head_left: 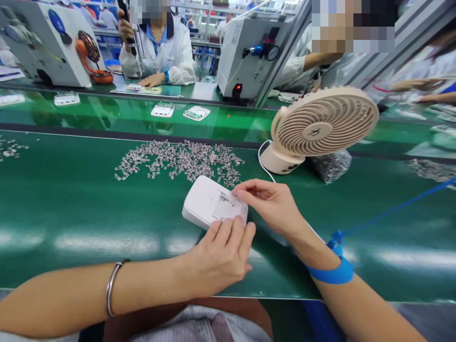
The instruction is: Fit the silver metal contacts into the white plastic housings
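A white rounded plastic device housing (201,202) is tilted above the green work surface, with a label and a recessed compartment on its upper face. My left hand (224,251) grips its near right side, fingers curled over the edge and thumb mostly hidden. At the far right edge of the housing, my right hand (274,204) has thumb and index finger pinched together; whatever lies between the fingertips is too small to make out. Just beyond the housing spreads a pile of small metal clips or springs (185,159).
A beige fan (320,128) with a white cable stands right of the pile, a bag of metal parts (331,166) behind it. Circuit boards in white housings (163,109) lie on the green conveyor (121,111). A blue wrist strap (331,270) trails a cord rightward. Co-workers sit across.
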